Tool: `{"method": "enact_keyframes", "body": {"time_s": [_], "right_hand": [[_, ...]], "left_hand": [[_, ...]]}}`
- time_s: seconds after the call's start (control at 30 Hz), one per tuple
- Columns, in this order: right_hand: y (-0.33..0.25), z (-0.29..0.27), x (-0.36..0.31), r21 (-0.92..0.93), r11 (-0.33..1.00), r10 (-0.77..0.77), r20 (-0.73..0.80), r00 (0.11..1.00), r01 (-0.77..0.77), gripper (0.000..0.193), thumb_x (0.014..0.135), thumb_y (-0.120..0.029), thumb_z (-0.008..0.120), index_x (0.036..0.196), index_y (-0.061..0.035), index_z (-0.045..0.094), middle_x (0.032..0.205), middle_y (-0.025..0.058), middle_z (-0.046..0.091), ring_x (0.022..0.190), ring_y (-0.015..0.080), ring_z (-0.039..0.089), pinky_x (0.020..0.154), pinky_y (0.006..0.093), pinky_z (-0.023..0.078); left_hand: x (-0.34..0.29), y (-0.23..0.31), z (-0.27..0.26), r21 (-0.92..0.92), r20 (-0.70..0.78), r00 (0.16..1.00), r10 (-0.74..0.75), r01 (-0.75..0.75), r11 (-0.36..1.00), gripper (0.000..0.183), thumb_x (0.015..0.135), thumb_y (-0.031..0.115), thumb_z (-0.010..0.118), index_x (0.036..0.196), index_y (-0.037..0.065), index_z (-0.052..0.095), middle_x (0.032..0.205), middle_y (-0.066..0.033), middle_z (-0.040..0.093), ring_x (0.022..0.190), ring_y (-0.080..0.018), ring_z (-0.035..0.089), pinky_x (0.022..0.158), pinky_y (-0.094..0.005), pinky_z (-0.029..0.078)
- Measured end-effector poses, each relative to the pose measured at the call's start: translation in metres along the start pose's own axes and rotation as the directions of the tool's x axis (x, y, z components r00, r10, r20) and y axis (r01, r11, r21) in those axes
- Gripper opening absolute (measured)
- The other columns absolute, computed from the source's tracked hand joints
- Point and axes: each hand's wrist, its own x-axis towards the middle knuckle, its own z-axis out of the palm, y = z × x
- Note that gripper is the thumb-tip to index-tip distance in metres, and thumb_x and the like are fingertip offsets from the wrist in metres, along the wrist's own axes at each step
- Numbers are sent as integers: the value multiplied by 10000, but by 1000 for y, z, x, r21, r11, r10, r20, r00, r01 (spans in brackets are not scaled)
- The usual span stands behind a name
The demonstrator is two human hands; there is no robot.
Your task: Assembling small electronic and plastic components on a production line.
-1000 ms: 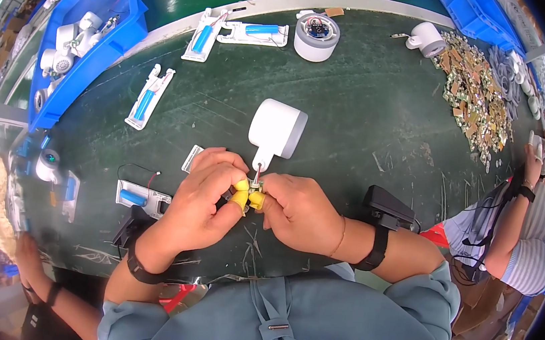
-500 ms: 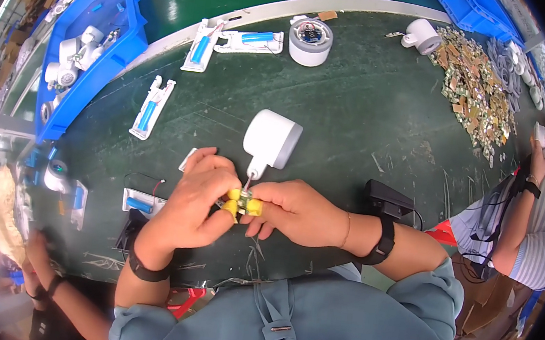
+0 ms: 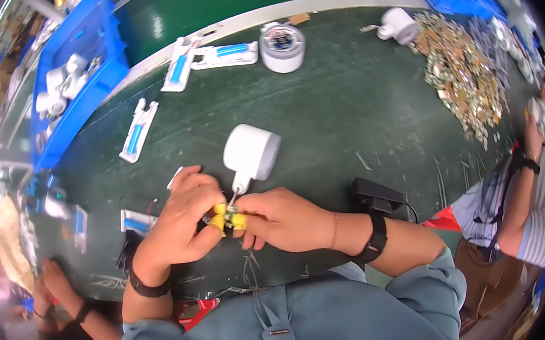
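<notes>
A small green circuit board [image 3: 231, 217] is pinched between my two hands at the near part of the table. My left hand [image 3: 181, 217] closes thumb and finger on its left side. On its right side my right hand [image 3: 288, 219] does the same, fingers curled under. Yellow finger covers sit on the gripping fingertips and hide most of the board. From it a short wire leads up to the stem of a white cylindrical housing [image 3: 248, 150] with a grey end, which lies just beyond my hands.
White strips with blue cylindrical cells [image 3: 134, 137] lie around the left side. A round white unit [image 3: 281, 48] shows its circuit at the far edge. Heaped small boards [image 3: 461, 74] cover the far right. A blue crate [image 3: 82, 74] holds white housings. Nearby is a black box [image 3: 377, 197]; other people work on both sides.
My view has shifted slightly, so the table's things sit a little further left. Both hands keep their pinch on the circuit board, and the wire still joins it to the housing.
</notes>
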Motion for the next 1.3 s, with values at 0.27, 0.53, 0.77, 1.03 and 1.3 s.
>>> {"method": "enact_keyframes", "body": {"time_s": [0.27, 0.53, 0.77, 1.03, 1.3], "right_hand": [[-8, -22, -5, -103, 985, 147, 113, 983, -135, 240, 945, -90, 432, 1100, 37, 564, 935, 125, 671, 756, 166, 688, 637, 288, 567], [-9, -21, -5, -124, 984, 142, 130, 981, -126, 248, 948, -96, 427, 1107, 32, 567, 951, 121, 669, 753, 159, 685, 631, 286, 565], [-4, -18, -5, -112, 988, 116, 120, 986, -103, 246, 958, -108, 430, 1108, 27, 571, 949, 114, 666, 749, 150, 680, 635, 278, 563], [-8, -21, -8, -158, 983, 117, 119, 986, -98, 242, 964, -125, 448, 1112, 11, 581, 937, 97, 667, 752, 141, 677, 636, 268, 558], [-56, -96, 1, -764, 644, -444, -404, 800, -28, 164, 900, -72, 524, 1027, -24, 616, 852, 103, 663, 731, 210, 675, 660, 335, 545]], "left_hand": [[0, 0, -11, 120, -33, 996, -85, 88, 989, 233, 629, 18, 597, 855, 50, 550, 790, -66, 554, 884, -273, 571, 1031, -517, 329], [-2, 1, -15, 216, -80, 993, -86, 102, 971, 247, 658, -19, 585, 899, 32, 568, 870, -102, 572, 917, -306, 562, 1025, -491, 344], [-7, 5, -48, 470, -152, 980, -132, 189, 862, 236, 727, -68, 574, 945, 20, 582, 965, -128, 598, 1018, -329, 532, 938, -413, 389], [-55, -24, -114, 739, -210, 964, -162, 265, 620, 214, 736, -27, 548, 938, 22, 597, 891, -159, 600, 954, -360, 549, 880, -442, 398], [-192, -67, -167, 764, -531, 776, -339, 612, 205, 253, 731, -31, 505, 971, 19, 570, 919, -184, 580, 897, -403, 554, 783, -498, 413]]}}
